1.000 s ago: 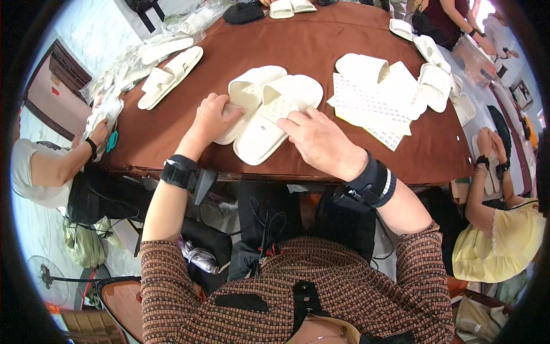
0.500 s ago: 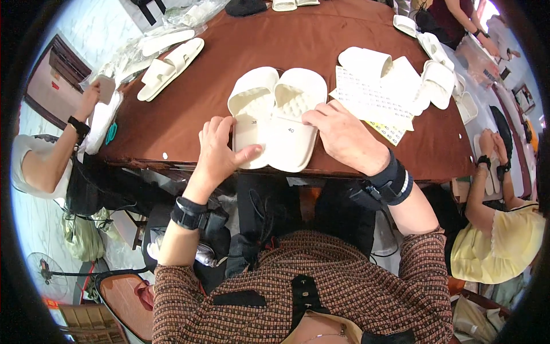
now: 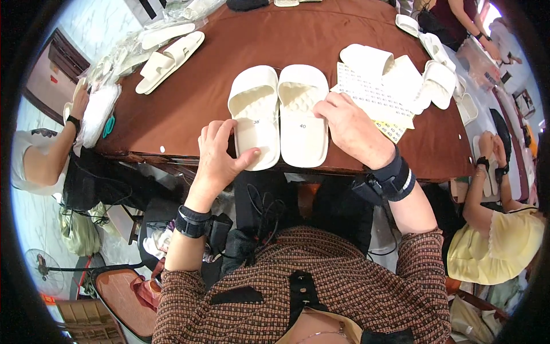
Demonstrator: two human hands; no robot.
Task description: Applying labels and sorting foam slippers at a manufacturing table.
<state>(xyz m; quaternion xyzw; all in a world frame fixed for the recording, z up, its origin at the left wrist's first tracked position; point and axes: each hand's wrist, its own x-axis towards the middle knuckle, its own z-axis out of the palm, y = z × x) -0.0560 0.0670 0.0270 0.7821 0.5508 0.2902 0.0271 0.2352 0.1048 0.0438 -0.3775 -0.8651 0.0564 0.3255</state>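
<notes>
Two white open-toed slippers lie side by side at the table's near edge, toes pointing away from me, each with a small printed mark on its insole. My left hand rests at the outer edge of the left slipper, its thumb stretched over the heel and apart from the curved fingers. The right slipper has its outer edge pinched in the fingers of my right hand. What the right fingertips do under the edge is hidden.
Sticker sheets, white and yellow, lie on the brown-covered table with a white slipper on them. Another slipper sits at the left, near teal scissors. Co-workers are at both sides; more slippers line the right edge.
The two slippers, earlier overlapping at the heels, now lie straight and parallel with a narrow gap. My right hand has moved slightly right with the right slipper; my left hand has hardly moved.
</notes>
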